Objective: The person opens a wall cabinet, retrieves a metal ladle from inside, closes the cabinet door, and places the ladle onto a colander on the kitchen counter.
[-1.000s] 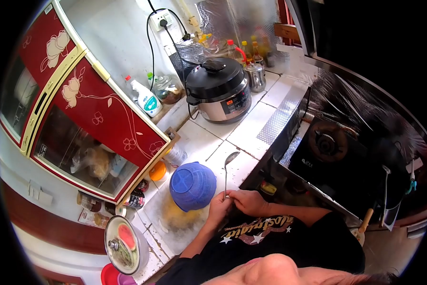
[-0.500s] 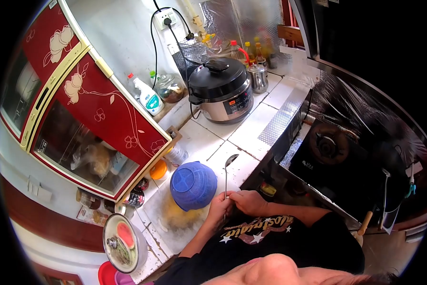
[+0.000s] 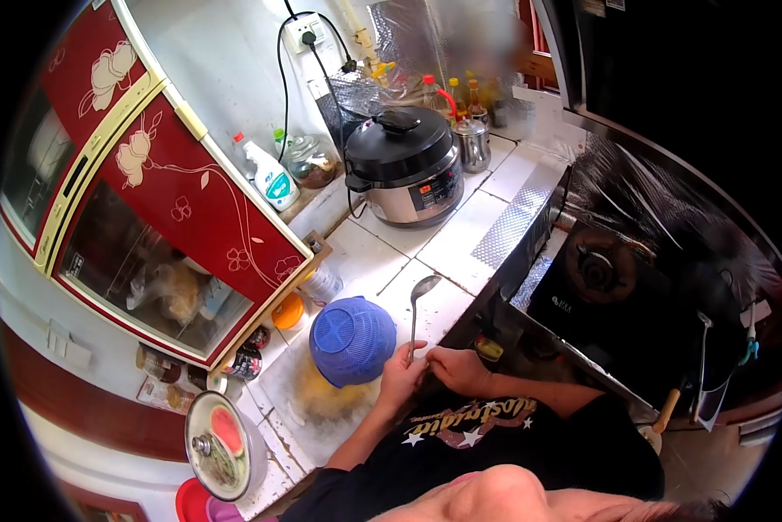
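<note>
My left hand [image 3: 402,374] is closed around the handle of a long metal spoon [image 3: 425,286], whose bowl points away from me over the white tiled counter [image 3: 378,302]. My right hand [image 3: 462,371] is curled right beside the left one, near the lower end of the handle. Its fingertips are turned inward, and whatever they hold is hidden. To the left of the spoon, a blue plastic strainer basket [image 3: 353,341] sits bottom up. Below it spreads a pale surface with a yellowish patch [image 3: 319,396], too blurred to make out.
A black and silver electric pressure cooker [image 3: 406,170] stands at the back beside a metal pot [image 3: 473,146]. Left are a red cabinet [image 3: 201,204] and a lidded pot [image 3: 226,446]. A gas burner [image 3: 601,265] lies to the right.
My left hand has tilted the spoon, so its bowl shows more openly and sits slightly higher. My right hand has drawn slightly away from the left.
</note>
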`<state>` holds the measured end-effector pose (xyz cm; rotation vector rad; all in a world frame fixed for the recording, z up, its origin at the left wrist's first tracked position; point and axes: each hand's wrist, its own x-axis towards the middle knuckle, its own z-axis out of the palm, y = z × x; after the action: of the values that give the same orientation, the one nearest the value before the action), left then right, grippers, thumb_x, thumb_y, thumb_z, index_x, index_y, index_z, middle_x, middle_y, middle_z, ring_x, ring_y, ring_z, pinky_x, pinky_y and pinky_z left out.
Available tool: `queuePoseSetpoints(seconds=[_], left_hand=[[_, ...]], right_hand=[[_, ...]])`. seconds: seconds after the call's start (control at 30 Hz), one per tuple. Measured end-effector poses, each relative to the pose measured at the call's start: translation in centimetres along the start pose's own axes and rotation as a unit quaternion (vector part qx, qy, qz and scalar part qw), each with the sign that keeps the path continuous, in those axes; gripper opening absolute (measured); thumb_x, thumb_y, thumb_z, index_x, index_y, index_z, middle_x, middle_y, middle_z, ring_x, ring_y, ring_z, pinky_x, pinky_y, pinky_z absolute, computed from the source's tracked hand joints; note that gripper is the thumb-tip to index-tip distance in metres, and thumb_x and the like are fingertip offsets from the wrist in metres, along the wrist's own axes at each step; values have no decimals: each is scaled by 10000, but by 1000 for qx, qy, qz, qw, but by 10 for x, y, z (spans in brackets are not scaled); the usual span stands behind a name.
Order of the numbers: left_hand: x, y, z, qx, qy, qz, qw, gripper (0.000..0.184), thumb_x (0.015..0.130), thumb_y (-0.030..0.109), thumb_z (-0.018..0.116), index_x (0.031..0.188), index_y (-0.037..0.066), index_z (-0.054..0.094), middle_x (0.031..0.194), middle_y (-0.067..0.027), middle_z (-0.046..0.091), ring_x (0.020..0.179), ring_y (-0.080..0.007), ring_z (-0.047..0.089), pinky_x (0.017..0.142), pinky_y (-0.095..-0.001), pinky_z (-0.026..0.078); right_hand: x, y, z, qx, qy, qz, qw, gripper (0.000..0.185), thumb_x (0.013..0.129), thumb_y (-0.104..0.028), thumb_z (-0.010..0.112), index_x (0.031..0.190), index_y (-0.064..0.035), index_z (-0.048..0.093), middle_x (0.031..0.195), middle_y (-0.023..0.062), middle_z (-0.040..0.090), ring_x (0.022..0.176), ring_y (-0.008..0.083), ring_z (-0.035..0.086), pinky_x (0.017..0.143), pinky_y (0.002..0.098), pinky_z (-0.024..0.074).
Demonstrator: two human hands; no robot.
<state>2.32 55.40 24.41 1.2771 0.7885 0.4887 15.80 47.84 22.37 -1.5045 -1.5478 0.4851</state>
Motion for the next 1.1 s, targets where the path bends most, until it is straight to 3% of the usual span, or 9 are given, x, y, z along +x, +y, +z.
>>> queuePoseSetpoints(seconds=[0.37,0.43,0.5,0.57,0.67,0.73,0.93,1.1], left_hand=[[18,2,-17,114,64,115,985,246,875,114,460,1104,31,495,537,17,457,477,-56,432,447,-212,349],[18,5,-16,184,67,156,968,232,873,128,469,1082,39,517,534,-13,489,480,-80,468,458,-240,379],[14,10,-11,228,72,181,954,220,866,148,483,1050,43,540,542,-62,517,485,-129,512,477,-282,408],[12,9,-12,267,74,189,942,233,841,185,515,1021,42,556,626,-149,560,559,-275,575,517,-344,430],[4,12,-16,298,97,211,926,225,830,195,532,1004,56,563,689,-169,582,630,-323,587,543,-370,441],[-1,12,-27,372,150,275,874,218,819,201,547,992,69,564,729,-167,599,668,-336,590,566,-382,457],[-26,21,-100,463,228,180,838,267,810,194,552,1056,90,539,768,-156,615,692,-331,597,611,-392,477],[-39,11,-152,479,267,173,818,295,810,195,546,1089,102,525,791,-162,616,719,-334,597,625,-399,472]], right_hand=[[-3,12,8,32,-70,20,997,126,801,-146,542,889,-58,560,746,159,581,707,329,584,613,366,459],[-2,16,14,54,-31,12,998,106,801,-166,532,847,-73,556,711,156,569,687,337,573,585,408,444],[0,14,12,67,-40,24,997,108,808,-158,532,848,-63,561,728,164,573,698,341,574,588,393,450],[1,13,11,69,-56,43,995,102,803,-137,541,855,-52,560,739,168,578,704,339,579,591,374,456],[1,17,15,103,-71,43,991,103,799,-121,550,863,-41,557,737,166,580,698,332,585,591,360,458],[1,16,16,106,-91,43,989,105,799,-119,552,866,-39,556,734,163,581,694,327,587,592,354,459],[2,15,18,119,-135,49,982,108,801,-114,549,866,-29,548,719,156,578,668,312,585,580,339,455],[3,14,20,121,-161,56,978,110,803,-115,546,862,-23,546,704,153,574,644,305,579,569,334,448]])
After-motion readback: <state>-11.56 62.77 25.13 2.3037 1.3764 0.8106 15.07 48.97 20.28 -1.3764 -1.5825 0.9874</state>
